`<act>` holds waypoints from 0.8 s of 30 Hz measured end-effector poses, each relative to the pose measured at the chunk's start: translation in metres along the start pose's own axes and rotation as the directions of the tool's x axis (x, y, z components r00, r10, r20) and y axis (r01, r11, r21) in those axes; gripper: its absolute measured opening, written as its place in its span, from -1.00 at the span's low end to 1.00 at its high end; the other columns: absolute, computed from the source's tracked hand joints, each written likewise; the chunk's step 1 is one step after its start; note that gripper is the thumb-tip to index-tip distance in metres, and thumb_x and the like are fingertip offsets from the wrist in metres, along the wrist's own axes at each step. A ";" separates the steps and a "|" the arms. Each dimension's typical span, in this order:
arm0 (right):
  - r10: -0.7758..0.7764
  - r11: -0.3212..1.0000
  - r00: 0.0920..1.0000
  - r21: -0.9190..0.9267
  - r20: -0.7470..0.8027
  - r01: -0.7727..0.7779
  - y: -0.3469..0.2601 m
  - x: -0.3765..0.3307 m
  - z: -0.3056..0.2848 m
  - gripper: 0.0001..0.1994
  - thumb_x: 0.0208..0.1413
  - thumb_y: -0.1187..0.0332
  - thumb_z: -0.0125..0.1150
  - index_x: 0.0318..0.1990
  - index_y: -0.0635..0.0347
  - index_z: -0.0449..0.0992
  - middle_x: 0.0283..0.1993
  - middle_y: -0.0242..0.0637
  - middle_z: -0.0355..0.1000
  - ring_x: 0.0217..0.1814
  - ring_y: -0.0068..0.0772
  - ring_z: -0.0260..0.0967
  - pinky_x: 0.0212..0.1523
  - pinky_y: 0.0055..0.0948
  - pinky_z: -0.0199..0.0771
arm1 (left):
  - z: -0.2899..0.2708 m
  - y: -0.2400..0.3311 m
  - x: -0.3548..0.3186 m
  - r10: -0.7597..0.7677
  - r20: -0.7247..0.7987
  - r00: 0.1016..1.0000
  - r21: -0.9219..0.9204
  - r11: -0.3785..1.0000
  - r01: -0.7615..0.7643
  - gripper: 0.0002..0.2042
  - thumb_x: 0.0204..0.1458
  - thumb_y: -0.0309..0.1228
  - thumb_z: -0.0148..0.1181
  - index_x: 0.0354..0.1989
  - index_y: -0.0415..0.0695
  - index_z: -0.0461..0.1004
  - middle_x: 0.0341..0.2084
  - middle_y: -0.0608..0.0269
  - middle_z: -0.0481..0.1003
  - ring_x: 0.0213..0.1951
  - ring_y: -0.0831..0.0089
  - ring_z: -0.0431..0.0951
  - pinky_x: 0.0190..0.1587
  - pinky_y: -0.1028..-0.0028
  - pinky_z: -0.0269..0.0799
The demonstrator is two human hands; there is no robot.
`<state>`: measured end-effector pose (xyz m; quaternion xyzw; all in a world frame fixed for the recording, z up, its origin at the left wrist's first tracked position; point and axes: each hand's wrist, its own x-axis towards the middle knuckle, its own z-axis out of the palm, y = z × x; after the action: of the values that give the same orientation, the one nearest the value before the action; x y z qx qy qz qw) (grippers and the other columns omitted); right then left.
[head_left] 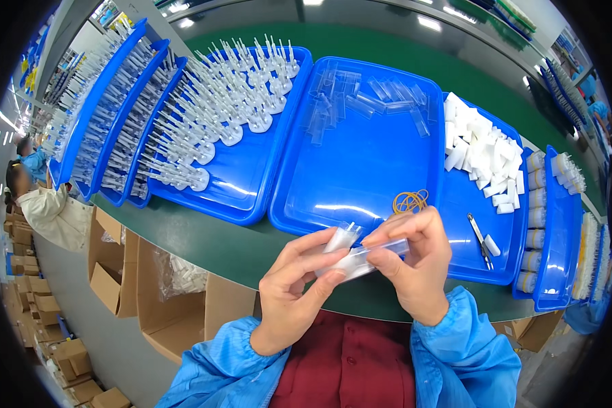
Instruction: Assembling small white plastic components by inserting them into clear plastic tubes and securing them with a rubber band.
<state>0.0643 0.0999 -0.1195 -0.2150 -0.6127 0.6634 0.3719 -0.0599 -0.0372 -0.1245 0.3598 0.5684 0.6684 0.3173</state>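
Just over the near edge of the middle tray, my two hands meet. My left hand (289,289) is closed on a short clear tube (344,236) that points up and away, with something whitish in it. With thumb and fingers my right hand (418,268) grips a second clear plastic tube (396,247). This one lies slanted between both hands, its left end at my left fingers and whitish inside. My fingers hide where the two tubes meet. A bundle of yellow rubber bands (411,201) lies just beyond my right fingers.
Loose clear tubes (389,92) lie in the middle blue tray (360,173). The right tray (455,234) holds white cylinders (483,146) and tweezers (481,239). At left, a tray (241,173) carries rows of clear stemmed parts (217,95). Cardboard boxes (166,299) stand below the table.
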 end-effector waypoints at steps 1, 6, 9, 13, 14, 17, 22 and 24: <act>-0.161 0.982 0.987 -0.095 0.015 0.162 0.006 -0.001 -0.003 -0.59 -0.04 0.51 0.53 -0.17 0.19 0.34 -0.22 -0.18 0.54 -0.12 -0.38 0.51 -0.05 -0.39 0.47 | 0.000 0.001 0.000 0.015 0.005 1.000 0.008 1.000 -0.015 -0.75 0.13 -0.64 0.26 0.00 -0.33 0.56 0.18 -0.07 0.34 0.12 0.23 0.51 0.09 0.35 0.59; -0.081 0.995 0.997 -0.052 0.019 0.082 0.000 -0.009 0.002 -0.59 -0.04 0.51 0.53 -0.15 0.21 0.34 -0.10 -0.12 0.48 -0.09 -0.38 0.53 -0.01 -0.36 0.49 | 0.003 0.004 0.003 -0.002 -0.011 1.000 0.021 1.000 0.002 -0.78 0.11 -0.62 0.29 -0.06 -0.27 0.59 0.15 -0.03 0.39 0.06 0.26 0.54 0.06 0.37 0.57; -0.061 0.996 0.997 -0.063 -0.042 0.058 0.004 -0.018 0.005 -0.59 -0.03 0.52 0.52 -0.14 0.23 0.34 -0.03 -0.07 0.43 -0.10 -0.38 0.56 -0.01 -0.37 0.51 | 0.011 -0.001 0.001 0.073 -0.070 0.995 0.132 0.989 -0.063 -0.82 0.09 -0.61 0.30 -0.12 -0.24 0.62 0.07 -0.01 0.47 0.02 0.26 0.57 0.03 0.40 0.55; -0.067 0.995 0.994 -0.082 -0.085 0.060 0.003 -0.018 0.005 -0.59 -0.02 0.55 0.50 -0.10 0.25 0.34 0.00 -0.07 0.39 -0.13 -0.38 0.58 -0.01 -0.40 0.53 | 0.012 -0.003 -0.001 0.091 -0.056 0.994 0.252 0.965 -0.074 -0.76 0.07 -0.63 0.30 -0.06 -0.25 0.63 0.08 -0.09 0.51 0.07 0.19 0.57 0.05 0.39 0.51; -0.050 0.994 0.996 -0.102 -0.076 0.043 0.000 -0.015 0.003 -0.58 -0.02 0.56 0.49 -0.09 0.26 0.34 0.01 -0.07 0.38 -0.12 -0.39 0.58 -0.01 -0.41 0.54 | 0.013 0.002 -0.001 0.090 -0.046 0.995 0.278 0.958 -0.074 -0.73 0.06 -0.63 0.30 -0.04 -0.25 0.62 0.10 -0.11 0.50 0.09 0.17 0.56 0.08 0.37 0.50; 0.066 0.995 0.991 -0.071 -0.116 -0.074 -0.011 -0.013 0.002 -0.57 -0.06 0.54 0.53 -0.10 0.25 0.37 -0.04 -0.18 0.41 -0.11 -0.42 0.54 -0.01 -0.42 0.50 | 0.014 0.004 -0.003 0.105 -0.006 0.994 0.344 0.934 -0.097 -0.68 0.06 -0.63 0.30 0.03 -0.26 0.59 0.16 -0.14 0.46 0.15 0.13 0.53 0.14 0.33 0.46; -0.051 0.909 0.998 -0.416 -0.030 0.034 0.002 -0.012 -0.002 -0.66 -0.02 0.31 0.50 -0.13 0.12 0.50 -0.25 -0.39 0.51 -0.08 -0.31 0.39 0.00 -0.27 0.23 | 0.017 -0.005 -0.006 0.053 -0.033 0.998 0.302 0.952 -0.041 -0.69 0.11 -0.64 0.23 0.05 -0.30 0.57 0.16 -0.16 0.46 0.16 0.11 0.52 0.19 0.29 0.42; -0.144 0.841 0.988 -0.521 0.049 0.149 -0.006 -0.003 -0.007 -0.63 0.00 0.25 0.45 -0.06 0.13 0.52 -0.23 -0.38 0.51 -0.06 -0.27 0.38 0.02 -0.25 0.22 | 0.017 -0.001 -0.007 0.063 -0.033 0.997 0.402 0.915 -0.045 -0.70 0.17 -0.64 0.15 0.08 -0.33 0.54 0.18 -0.16 0.43 0.20 0.11 0.47 0.22 0.28 0.38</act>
<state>0.0724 0.1018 -0.1156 -0.2578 -0.7859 0.4425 0.3465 -0.0417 -0.0334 -0.1244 0.4174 0.6901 0.5544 0.2053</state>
